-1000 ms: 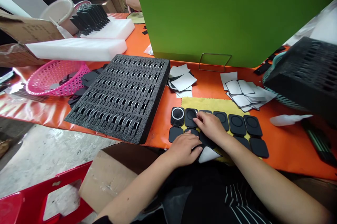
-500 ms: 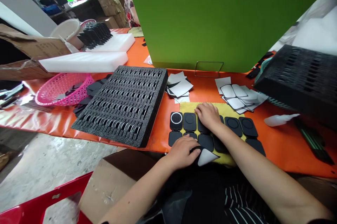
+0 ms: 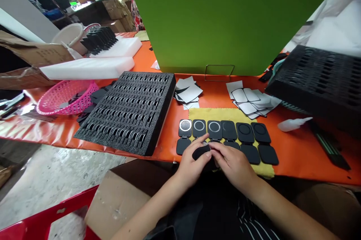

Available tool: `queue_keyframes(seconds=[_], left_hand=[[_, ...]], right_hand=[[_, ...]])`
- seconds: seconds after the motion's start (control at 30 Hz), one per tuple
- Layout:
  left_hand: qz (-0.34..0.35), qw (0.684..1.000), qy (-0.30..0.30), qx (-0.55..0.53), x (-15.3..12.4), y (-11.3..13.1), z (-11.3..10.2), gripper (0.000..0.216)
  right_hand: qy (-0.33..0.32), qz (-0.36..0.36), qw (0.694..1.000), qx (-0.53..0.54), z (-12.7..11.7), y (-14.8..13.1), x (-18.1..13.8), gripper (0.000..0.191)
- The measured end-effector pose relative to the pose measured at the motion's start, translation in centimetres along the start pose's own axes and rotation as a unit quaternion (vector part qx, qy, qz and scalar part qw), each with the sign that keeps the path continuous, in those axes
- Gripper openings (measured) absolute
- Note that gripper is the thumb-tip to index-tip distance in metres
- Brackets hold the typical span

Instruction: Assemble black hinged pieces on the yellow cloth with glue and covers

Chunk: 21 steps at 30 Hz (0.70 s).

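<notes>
My left hand (image 3: 190, 163) grips a black sheet (image 3: 200, 152) close to my body, thumb and fingers closed on its edge. Meeting it from the right, my right hand (image 3: 235, 164) pinches the sheet's far edge with its fingertips; the exact pinch point is partly hidden. Just beyond both hands, several black hinged square pads (image 3: 244, 133) lie unfolded in a row on a yellow cloth (image 3: 218, 113). The leftmost pad (image 3: 185, 128) has a white ring with a mesh pattern. Pale rings show on the two pads beside it. My hands cover parts of the lower flaps.
A black foam tray (image 3: 126, 112) with slotted discs stands left, beside a pink basket (image 3: 60, 97). White paper pieces (image 3: 188, 91) and outlined backing sheets (image 3: 251, 101) lie behind the cloth. At right are a white squeeze bottle (image 3: 293, 124) and another foam tray (image 3: 316, 78). A green panel (image 3: 220, 22) rises behind.
My right hand has left the pads and come back to meet my left hand at the black sheet. The pads it covered now show. The whole view has shifted slightly.
</notes>
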State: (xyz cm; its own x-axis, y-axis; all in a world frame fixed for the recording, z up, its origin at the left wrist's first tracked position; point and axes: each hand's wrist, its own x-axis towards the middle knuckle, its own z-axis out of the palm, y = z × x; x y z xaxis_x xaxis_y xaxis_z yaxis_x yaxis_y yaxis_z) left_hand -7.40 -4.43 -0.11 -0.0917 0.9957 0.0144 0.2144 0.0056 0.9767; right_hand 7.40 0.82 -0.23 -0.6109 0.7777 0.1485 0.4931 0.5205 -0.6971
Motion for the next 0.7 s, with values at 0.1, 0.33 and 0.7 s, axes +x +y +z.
queue_keyframes(seconds=[0.1, 0.33, 0.7], left_hand=[[0.003, 0.998, 0.006, 0.063, 0.3, 0.5, -0.1, 0.013], [0.005, 0.988, 0.013, 0.156, 1.3, 1.5, 1.7, 0.028], [-0.081, 0.987, 0.024, -0.135, 12.8, 0.7, 6.6, 0.05]], right_hand=[[0.033, -0.037, 0.998, -0.03, 0.2, 0.2, 0.0, 0.027], [0.121, -0.101, 0.983, -0.1, 0.2, 1.4, -0.4, 0.025], [0.571, 0.084, 0.814, 0.063, -10.8, 8.2, -2.6, 0.021]])
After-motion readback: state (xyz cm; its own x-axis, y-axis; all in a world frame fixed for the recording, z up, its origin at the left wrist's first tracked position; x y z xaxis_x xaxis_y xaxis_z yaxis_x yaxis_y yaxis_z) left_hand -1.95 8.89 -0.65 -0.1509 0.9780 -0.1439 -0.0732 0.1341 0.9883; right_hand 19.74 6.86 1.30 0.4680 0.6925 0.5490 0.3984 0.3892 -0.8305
